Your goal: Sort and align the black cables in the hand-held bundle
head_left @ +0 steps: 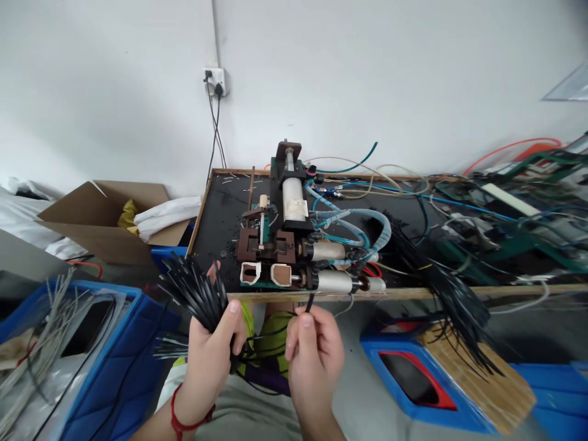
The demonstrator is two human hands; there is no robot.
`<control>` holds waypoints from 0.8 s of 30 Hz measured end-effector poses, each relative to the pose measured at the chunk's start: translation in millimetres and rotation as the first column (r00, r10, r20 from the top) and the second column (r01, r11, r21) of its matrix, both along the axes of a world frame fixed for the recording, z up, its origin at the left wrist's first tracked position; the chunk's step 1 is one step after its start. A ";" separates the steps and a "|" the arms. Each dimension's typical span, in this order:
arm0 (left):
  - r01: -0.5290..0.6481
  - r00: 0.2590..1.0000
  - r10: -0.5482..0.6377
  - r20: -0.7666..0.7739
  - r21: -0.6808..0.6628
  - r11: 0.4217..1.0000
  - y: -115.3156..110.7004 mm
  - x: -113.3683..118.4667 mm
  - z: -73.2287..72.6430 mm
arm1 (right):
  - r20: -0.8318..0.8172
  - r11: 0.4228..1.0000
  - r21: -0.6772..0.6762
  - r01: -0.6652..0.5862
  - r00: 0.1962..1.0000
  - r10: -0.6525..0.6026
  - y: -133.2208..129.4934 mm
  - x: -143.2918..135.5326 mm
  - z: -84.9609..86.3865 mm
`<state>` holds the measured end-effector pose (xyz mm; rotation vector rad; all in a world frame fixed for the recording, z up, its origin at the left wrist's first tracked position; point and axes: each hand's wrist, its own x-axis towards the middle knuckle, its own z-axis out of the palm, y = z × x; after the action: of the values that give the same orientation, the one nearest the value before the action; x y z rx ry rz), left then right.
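My left hand is wrapped round a thick bundle of black cables, whose cut ends fan out up and to the left. Between the thumb and fingers of my right hand is pinched a single black cable, its tip pointing up at the table's front edge. Just beyond both hands stands a pneumatic machine with metal cylinders and two brown jaw blocks edged in white. Neither hand touches the machine. More black cable hangs in loops over my lap between the hands.
On the dark table, another bundle of black cables hangs over the front edge at right. Blue air hoses curl beside the machine. Blue bins stand at left, with a cardboard box behind. A wooden board lies at lower right.
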<state>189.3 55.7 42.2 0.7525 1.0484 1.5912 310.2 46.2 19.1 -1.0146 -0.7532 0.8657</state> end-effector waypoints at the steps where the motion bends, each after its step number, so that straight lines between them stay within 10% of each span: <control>1: 0.029 1.000 -0.028 0.009 -0.015 0.999 0.4 0.0 -1.1 | 0.060 1.000 -0.018 -0.015 0.998 0.016 -0.4 -1.1 -1.4; 5: 0.103 0.994 -0.099 0.044 -0.096 0.990 1.4 0.5 -6.7 | 0.315 0.960 -0.059 -0.274 0.907 0.278 -0.6 -10.2 2.6; 14: -0.201 0.980 0.201 0.003 -0.053 0.978 7.8 1.0 4.3 | 0.363 0.788 -0.229 -0.571 0.702 0.613 -4.1 3.7 0.8; 18: -0.225 0.974 0.226 0.028 -0.048 0.973 14.4 -1.0 15.2 | -0.045 0.660 -0.164 -0.733 0.674 0.737 -7.6 -1.1 -17.0; 24: -0.242 0.967 0.239 0.086 0.026 0.970 15.1 -5.9 28.3 | -0.711 0.776 0.136 -0.617 0.485 0.510 7.7 -26.0 -17.6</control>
<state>183.4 70.8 70.5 0.5945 1.0853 1.8367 284.2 53.9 1.4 -0.4198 -0.3188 1.8013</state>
